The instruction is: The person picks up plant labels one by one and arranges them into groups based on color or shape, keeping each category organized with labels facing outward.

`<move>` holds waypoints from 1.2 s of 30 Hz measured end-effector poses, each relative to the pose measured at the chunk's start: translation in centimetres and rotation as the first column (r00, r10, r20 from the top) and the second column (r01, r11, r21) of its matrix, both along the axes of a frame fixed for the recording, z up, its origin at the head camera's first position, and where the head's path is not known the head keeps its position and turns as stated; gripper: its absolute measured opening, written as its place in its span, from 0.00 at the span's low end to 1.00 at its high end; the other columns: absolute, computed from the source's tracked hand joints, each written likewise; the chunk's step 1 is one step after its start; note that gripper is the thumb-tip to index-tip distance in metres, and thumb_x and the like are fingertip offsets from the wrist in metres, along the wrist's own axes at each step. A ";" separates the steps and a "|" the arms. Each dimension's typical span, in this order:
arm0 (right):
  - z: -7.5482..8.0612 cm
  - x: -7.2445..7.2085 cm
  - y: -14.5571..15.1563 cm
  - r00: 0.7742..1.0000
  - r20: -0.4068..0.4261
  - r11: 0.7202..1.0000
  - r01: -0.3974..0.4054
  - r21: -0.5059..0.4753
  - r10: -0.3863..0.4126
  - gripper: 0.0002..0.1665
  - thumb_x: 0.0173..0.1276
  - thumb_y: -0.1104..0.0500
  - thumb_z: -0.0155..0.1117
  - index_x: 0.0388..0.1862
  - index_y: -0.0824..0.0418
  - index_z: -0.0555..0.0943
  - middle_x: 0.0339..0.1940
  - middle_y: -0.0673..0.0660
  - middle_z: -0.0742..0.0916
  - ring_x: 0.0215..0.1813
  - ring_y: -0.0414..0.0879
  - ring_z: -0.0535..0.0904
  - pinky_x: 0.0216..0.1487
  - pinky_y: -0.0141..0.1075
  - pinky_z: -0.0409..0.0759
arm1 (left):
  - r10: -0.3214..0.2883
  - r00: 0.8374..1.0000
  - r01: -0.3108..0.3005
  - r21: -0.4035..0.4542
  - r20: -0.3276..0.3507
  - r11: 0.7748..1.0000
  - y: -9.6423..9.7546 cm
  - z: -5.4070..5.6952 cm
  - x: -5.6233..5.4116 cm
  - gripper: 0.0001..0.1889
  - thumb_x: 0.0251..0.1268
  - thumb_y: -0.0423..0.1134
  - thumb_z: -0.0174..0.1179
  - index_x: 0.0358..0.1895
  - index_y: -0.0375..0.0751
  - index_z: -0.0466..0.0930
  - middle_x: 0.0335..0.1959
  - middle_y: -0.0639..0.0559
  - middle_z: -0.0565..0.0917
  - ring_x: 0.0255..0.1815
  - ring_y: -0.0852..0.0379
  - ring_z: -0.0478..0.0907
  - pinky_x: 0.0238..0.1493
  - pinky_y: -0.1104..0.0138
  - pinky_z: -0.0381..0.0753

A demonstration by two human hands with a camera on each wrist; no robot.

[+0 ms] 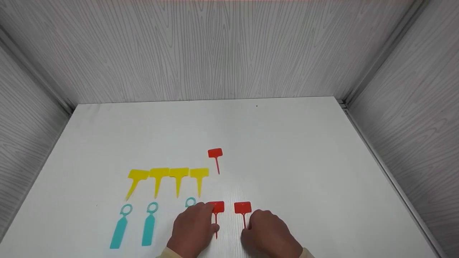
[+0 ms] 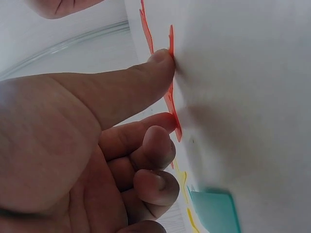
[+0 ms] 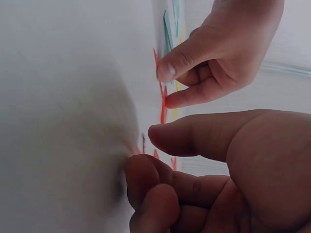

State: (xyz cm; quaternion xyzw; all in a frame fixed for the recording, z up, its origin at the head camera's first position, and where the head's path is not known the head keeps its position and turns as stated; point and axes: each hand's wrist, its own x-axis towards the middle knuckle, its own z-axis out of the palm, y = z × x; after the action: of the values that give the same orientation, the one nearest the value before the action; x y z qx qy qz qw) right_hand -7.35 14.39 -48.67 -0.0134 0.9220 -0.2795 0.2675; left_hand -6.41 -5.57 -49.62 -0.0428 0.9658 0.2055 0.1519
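On the white tabletop, my left hand [image 1: 193,225] touches a flat red T-shaped plant label [image 1: 218,206], the index fingertip at its head and the thumb at its thin stem. The left wrist view shows that thumb [image 2: 141,82] nearly straight, with the other fingers loosely bent. To the right lies a second red plant label [image 1: 242,207]. Beside its stem is my right hand [image 1: 270,233], which hides the stem's lower end. In the right wrist view, a gap separates the right thumb [image 3: 189,138] from the bent index finger; whether they touch the stem is unclear.
Farther back lies another red plant label [image 1: 215,153]. Several yellow plant labels [image 1: 178,172] form a row at left. In front of them are teal ring-topped tags [image 1: 148,229], one mostly covered by my left hand. Wood-grain panels [image 1: 222,50] border the white table [image 1: 304,150].
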 end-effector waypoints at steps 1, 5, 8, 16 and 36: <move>0.3 -0.3 -0.1 1.000 -0.004 1.000 -0.008 0.013 0.008 0.07 0.70 0.58 0.72 0.31 0.55 0.90 0.20 0.50 0.86 0.24 0.48 0.82 0.27 0.43 0.82 | 0.001 1.000 -0.001 0.000 0.000 1.000 0.0 0.0 0.0 0.32 0.51 0.46 0.90 0.59 0.44 0.88 0.41 0.53 0.88 0.40 0.53 0.83 0.63 0.44 0.88; 1.3 -1.8 -0.7 0.994 -0.078 0.994 -0.073 0.086 0.080 0.10 0.69 0.59 0.74 0.26 0.57 0.88 0.16 0.52 0.82 0.19 0.46 0.73 0.22 0.38 0.72 | 0.003 1.000 -0.003 -0.001 -0.005 1.000 0.0 0.0 0.0 0.32 0.51 0.46 0.90 0.60 0.43 0.88 0.41 0.51 0.89 0.41 0.52 0.84 0.62 0.44 0.88; 2.2 -3.3 -1.6 0.986 -0.120 0.990 -0.104 0.099 0.115 0.12 0.71 0.59 0.74 0.26 0.59 0.88 0.17 0.52 0.82 0.19 0.46 0.72 0.23 0.39 0.71 | 0.001 1.000 -0.001 -0.001 0.003 1.000 -0.1 0.0 -0.1 0.31 0.52 0.45 0.90 0.59 0.43 0.88 0.39 0.51 0.87 0.40 0.52 0.84 0.61 0.45 0.89; 3.7 -9.2 -6.3 0.987 -0.146 0.992 -0.057 0.115 0.073 0.13 0.75 0.52 0.76 0.47 0.60 0.90 0.26 0.52 0.86 0.26 0.48 0.80 0.34 0.41 0.84 | 0.001 1.000 -0.001 -0.020 0.005 1.000 -0.2 0.0 0.1 0.31 0.48 0.45 0.92 0.55 0.42 0.88 0.35 0.51 0.85 0.35 0.52 0.81 0.55 0.49 0.90; 0.3 -16.0 -9.7 0.942 -0.281 0.955 -0.103 0.279 0.183 0.15 0.82 0.54 0.68 0.58 0.62 0.88 0.44 0.57 0.91 0.38 0.52 0.84 0.54 0.47 0.91 | -0.032 0.999 0.033 -0.023 0.032 0.999 0.9 0.3 0.0 0.31 0.50 0.47 0.91 0.55 0.42 0.87 0.38 0.49 0.88 0.36 0.50 0.83 0.56 0.46 0.91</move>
State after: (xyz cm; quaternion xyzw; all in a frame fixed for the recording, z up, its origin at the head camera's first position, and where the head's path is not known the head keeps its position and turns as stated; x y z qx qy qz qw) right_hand -23.35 4.67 -48.34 -0.0884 0.9773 -0.1302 0.1417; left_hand -6.38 -4.71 -49.28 -0.0322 0.9662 0.1909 0.1700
